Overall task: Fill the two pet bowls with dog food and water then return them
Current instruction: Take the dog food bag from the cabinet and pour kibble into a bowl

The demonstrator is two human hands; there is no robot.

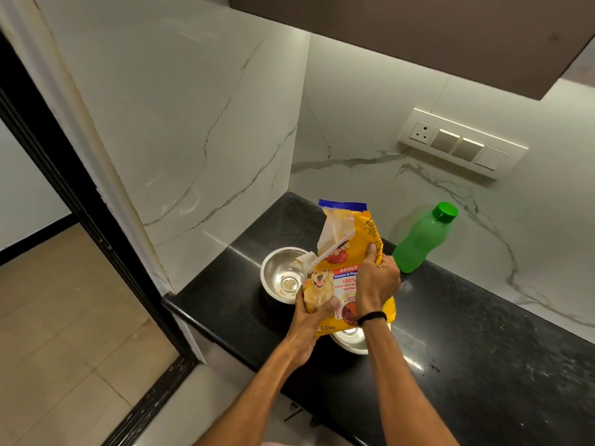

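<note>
A yellow dog food bag [346, 239] with a torn-open top stands above the black counter [483, 333], held in both hands. My left hand [314, 317] grips its lower left corner. My right hand [376, 278] holds its right edge, thumb up along the side. A steel pet bowl [280, 272] sits just left of the bag with a few kibbles at its bottom. A second steel bowl [351, 341] lies under the bag, mostly hidden. A green water bottle [421, 239] with its cap on stands to the right, near the wall.
Marble walls close the counter's left and back sides. A switch panel [460, 143] is on the back wall, and a dark cabinet [418, 33] hangs overhead. The counter's front edge drops to a tiled floor [64, 333] at left.
</note>
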